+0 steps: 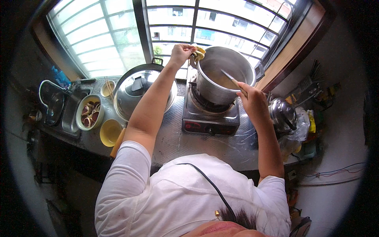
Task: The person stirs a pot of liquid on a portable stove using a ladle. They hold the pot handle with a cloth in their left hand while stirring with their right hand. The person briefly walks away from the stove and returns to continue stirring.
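Note:
A deep aluminium pot [210,89] stands tilted-looking on a single-burner gas stove [210,126], with brownish liquid [220,78] inside. At the pot's left rim, beside its side handle, my left hand [181,54] pinches a bunched yellowish cloth [199,54]. Over the right side of the rim, my right hand [254,96] grips the wooden handle of a metal utensil [234,80]. The utensil slants down into the pot; I cannot tell what shape its lower end has.
Left of the stove sits a lidded wok [127,91], near a yellow bowl [110,133], an oval bowl of dark, pale-rimmed food pieces [91,114], a small bowl with chopsticks [107,89] and a sink [72,115]. A metal kettle [281,112] stands right. A barred window [194,26] rises behind.

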Demonstrator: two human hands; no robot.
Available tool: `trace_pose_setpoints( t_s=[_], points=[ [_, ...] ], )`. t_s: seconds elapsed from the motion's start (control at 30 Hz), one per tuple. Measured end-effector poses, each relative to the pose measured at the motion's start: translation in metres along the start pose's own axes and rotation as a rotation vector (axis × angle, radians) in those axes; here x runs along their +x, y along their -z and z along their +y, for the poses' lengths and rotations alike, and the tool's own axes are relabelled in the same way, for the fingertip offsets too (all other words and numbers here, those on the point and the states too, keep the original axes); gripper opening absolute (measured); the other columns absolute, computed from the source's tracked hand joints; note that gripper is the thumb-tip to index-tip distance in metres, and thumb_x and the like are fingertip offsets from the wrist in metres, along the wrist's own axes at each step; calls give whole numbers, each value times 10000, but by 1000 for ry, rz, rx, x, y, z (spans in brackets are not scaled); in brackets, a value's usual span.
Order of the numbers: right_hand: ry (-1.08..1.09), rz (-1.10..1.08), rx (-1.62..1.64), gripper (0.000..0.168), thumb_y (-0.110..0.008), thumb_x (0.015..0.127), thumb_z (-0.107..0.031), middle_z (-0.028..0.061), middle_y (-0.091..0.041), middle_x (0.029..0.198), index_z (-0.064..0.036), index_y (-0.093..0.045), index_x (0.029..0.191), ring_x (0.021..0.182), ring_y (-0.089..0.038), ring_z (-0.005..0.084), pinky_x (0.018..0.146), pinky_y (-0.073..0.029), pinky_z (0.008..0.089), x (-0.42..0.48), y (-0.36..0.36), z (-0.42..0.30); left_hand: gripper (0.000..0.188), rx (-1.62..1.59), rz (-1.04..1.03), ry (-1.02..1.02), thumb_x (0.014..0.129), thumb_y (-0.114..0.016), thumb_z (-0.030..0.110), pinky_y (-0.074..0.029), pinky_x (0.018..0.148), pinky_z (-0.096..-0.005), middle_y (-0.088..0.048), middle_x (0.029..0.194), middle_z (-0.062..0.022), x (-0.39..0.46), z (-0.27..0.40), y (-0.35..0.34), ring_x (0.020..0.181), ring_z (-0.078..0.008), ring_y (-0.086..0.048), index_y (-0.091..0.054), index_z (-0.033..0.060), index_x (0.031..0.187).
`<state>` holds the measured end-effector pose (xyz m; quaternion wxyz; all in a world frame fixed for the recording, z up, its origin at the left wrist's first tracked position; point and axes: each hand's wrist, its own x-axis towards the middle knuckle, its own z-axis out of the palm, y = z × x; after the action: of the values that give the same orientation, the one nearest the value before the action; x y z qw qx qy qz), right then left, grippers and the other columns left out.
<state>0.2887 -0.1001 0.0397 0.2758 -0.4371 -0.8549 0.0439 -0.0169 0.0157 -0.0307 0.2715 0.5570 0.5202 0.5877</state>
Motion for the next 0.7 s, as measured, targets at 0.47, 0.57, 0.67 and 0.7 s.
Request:
trace_pose_setpoints(
  t_s=[0.47, 0.57, 0.67, 0.7],
  points=[
    [9, -125, 22, 322, -673, 803, -74, 191, -669, 948, -7, -622, 1114, 868, -666, 311, 748, -527, 355, -27, 43, -13, 163, 44, -17, 66, 854, -666, 170, -538, 587, -199, -687, 860, -103, -1, 1, 2, 685, -102, -639, -690, 57, 970],
    [8, -93, 91, 294, -664, 805, -66, 197, -665, 934, -6, -628, 1091, 861, -662, 320, 746, -521, 361, -22, 27, -13, 154, 48, -23, 45, 853, -669, 170, -531, 578, -198, -687, 844, -91, -3, 5, 2, 662, -95, -627, -697, 68, 965],
    [8, -41, 40, 272, -652, 807, -50, 204, -658, 932, -3, -626, 1073, 859, -655, 332, 737, -515, 371, -12, 9, -7, 128, 39, 14, 44, 853, -657, 106, -530, 555, -200, -687, 808, -83, -6, 12, -1, 625, -94, -625, -701, 26, 942],
    [13, -19, 16, 285, -640, 814, -69, 203, -656, 916, -25, -616, 1094, 847, -652, 337, 727, -514, 387, -7, 0, 1, 120, 36, 28, 44, 853, -653, 85, -530, 547, -201, -687, 795, -80, -6, 13, -1, 613, -94, -624, -702, 12, 934]
  ],
)
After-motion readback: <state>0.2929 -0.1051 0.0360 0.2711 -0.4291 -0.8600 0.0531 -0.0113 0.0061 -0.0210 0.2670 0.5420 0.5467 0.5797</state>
